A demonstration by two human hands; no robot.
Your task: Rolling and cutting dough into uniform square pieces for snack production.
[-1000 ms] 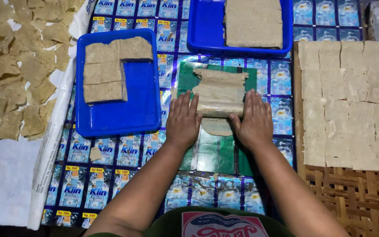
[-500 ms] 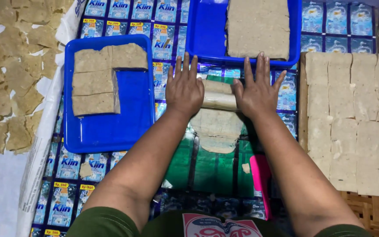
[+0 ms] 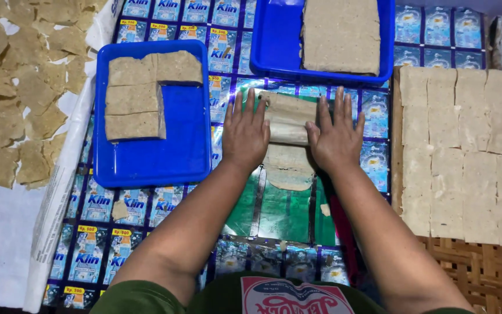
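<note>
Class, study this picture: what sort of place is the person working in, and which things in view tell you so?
Probably a small home food workshop on the floor. Both hands, left hand and right hand, press a roller over dough; cut slabs lie in a blue tray, and thin squares dry on a woven mat.

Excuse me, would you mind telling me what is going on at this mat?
A person presses both palms, left hand and right hand, on a roller over a thin tan dough sheet. A blue tray on the left holds dough slabs; flattened squares lie on the right.
</note>
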